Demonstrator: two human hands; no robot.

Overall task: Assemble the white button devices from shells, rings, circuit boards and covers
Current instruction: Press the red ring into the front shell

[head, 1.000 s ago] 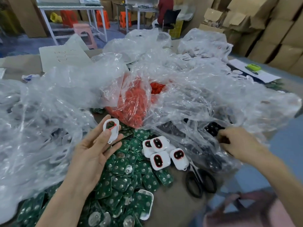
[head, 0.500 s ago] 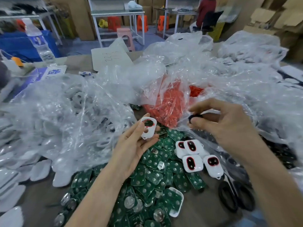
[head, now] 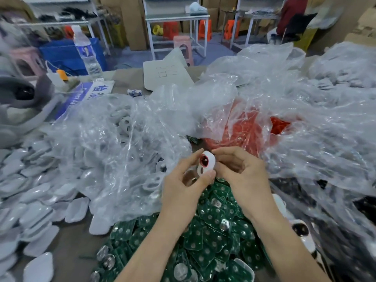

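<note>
A white shell (head: pixel 207 162) with a red ring in its upper hole is held between both hands above the pile of green circuit boards (head: pixel 205 237). My left hand (head: pixel 183 182) grips the shell from the left and below. My right hand (head: pixel 238 169) pinches its right edge, fingertips at the top; whether a black piece sits under them is hidden. Loose white covers (head: pixel 38 198) lie at the left. A clear bag holds red rings (head: pixel 244 131). Assembled white devices (head: pixel 303 231) show at the right, blurred.
Crumpled clear plastic bags (head: pixel 126 143) of white parts fill the middle and right of the table. A water bottle (head: pixel 86 51) and a blue-and-white sign (head: pixel 89 92) stand at the back left. White paper (head: pixel 166 74) leans behind the bags. Benches, stools and a seated person are far behind.
My right hand has come from the bag of black parts at the right to the shell and now pinches it. The camera has swung left, showing more of the white covers.
</note>
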